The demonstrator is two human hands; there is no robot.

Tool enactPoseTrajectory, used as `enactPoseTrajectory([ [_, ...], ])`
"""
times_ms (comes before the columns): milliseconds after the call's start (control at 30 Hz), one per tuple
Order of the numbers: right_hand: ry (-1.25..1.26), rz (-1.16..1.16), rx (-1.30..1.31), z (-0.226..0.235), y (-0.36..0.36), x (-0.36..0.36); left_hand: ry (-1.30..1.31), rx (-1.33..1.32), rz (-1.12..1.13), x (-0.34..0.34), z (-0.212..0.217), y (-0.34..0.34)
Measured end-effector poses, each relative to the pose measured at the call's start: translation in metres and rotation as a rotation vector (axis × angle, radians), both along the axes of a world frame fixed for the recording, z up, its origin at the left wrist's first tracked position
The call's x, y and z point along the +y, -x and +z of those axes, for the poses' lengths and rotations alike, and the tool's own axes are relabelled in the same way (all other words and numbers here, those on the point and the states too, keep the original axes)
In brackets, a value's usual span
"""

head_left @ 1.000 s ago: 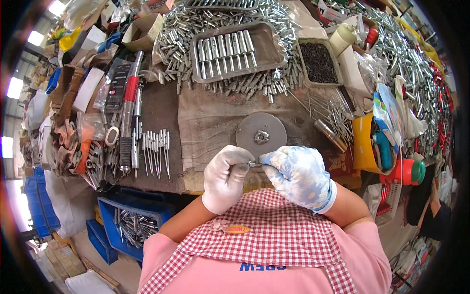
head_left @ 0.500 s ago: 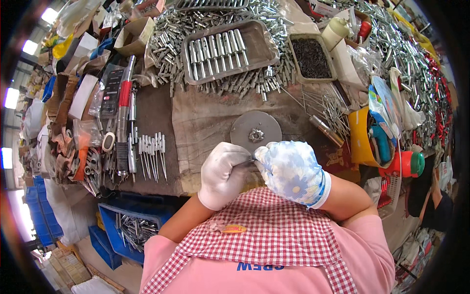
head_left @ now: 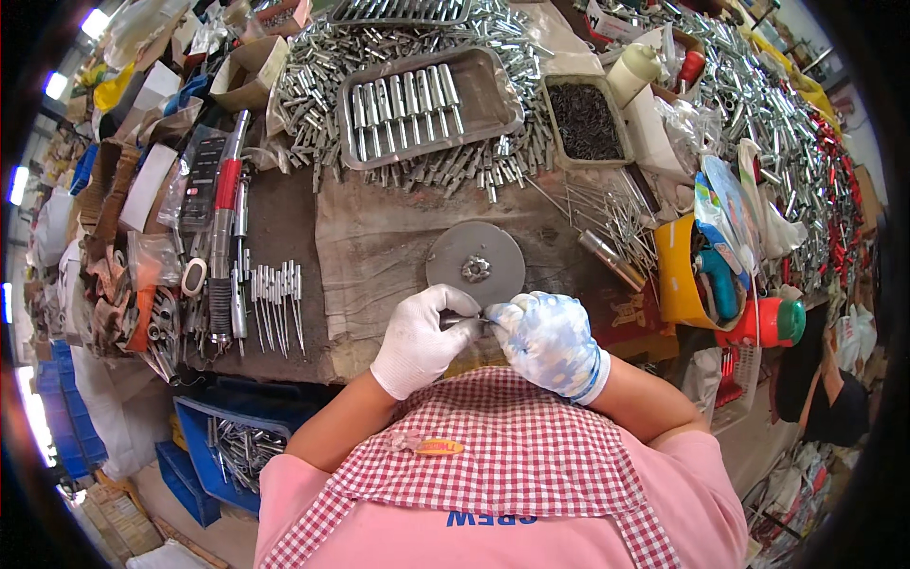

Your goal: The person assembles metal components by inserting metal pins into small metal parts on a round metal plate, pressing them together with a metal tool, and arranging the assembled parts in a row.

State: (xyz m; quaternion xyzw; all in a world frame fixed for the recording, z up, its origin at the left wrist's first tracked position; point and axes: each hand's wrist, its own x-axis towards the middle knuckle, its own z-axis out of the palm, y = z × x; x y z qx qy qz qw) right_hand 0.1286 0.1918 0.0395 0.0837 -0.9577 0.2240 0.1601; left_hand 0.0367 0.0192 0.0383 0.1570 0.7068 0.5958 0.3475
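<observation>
White-gloved left hand: thumb and forefinger are standing a little apart at 9 o'clock of the work; whether they are also gripping it, I cannot tell.
Flower-gloved right hand: its fingers are bunching together at 3 o'clock and appear to be gripping the small metal piece.
Metal piece: it is sitting between the two hands, mostly hidden, near the disc's 6 o'clock edge.
Fresh change: half a second ago the left fingers were closing up against the right ones; now a gap is showing between left thumb and forefinger.
Meaning for the handwork: the right hand is probably carrying more of the hold.
Grey disc: it is lying at 12 o'clock on the surface, bearing a small heap of bits.
Tray: farther toward 12 o'clock, it is holding a row of shiny rods.
Thin-ended parts: they are lying side by side at 9 o'clock.
Box: it is holding small dark pieces toward 1 o'clock.
</observation>
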Motion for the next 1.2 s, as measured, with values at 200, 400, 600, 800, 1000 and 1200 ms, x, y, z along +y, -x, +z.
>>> enactPoseTrajectory([
  [200, 0.168, -0.082, -0.025, -0.018, -0.003, 0.004, 0.111, 0.235, -0.046, 0.007, 0.000, 0.000],
  [400, -0.040, -0.085, -0.156, -0.015, 0.004, 0.040, 0.063, 0.876, 0.033, 0.019, -0.051, 0.003],
  [600, -0.397, -0.669, -0.318, -0.033, -0.043, 0.102, 0.135, 1.122, 0.061, 0.028, -0.070, -0.004],
  [800, -0.220, -0.586, -0.353, -0.035, -0.034, 0.086, 0.178, 0.998, 0.060, 0.012, -0.065, -0.003],
  [1000, 0.403, -0.115, 0.064, -0.039, -0.034, 0.033, 0.140, 0.984, 0.009, -0.002, -0.069, 0.002],
  [1200, 0.509, -0.068, -0.095, -0.022, -0.036, 0.022, 0.126, 1.045, 0.043, 0.002, -0.069, 0.002],
])
